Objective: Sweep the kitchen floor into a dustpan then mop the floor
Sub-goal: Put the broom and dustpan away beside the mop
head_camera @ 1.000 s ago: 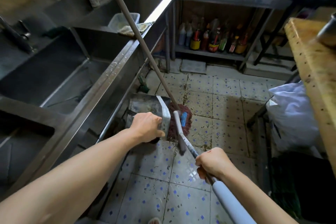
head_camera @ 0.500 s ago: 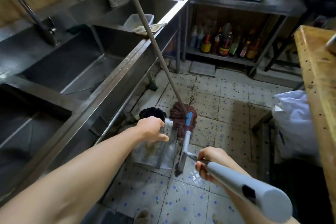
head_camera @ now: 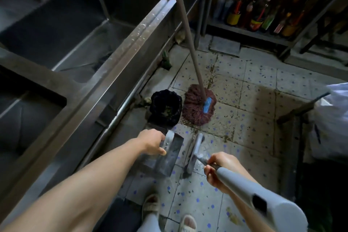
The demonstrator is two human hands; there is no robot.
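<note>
Dustpan (head_camera: 165, 154) sat tilted above the tiled floor (head_camera: 254, 118), its handle gripped by the left hand (head_camera: 152, 142). Right hand (head_camera: 220, 169) was curled around the grey broom handle (head_camera: 250, 192); the broom head (head_camera: 194, 154) stood just left of that hand, beside the dustpan. Beyond the left hand sat a black-lined bin (head_camera: 165, 106), with a red mop (head_camera: 199, 104) resting against it on the floor.

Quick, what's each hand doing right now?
Left hand: gripping the dustpan by its handle.
Right hand: gripping the grey broom handle.
</note>
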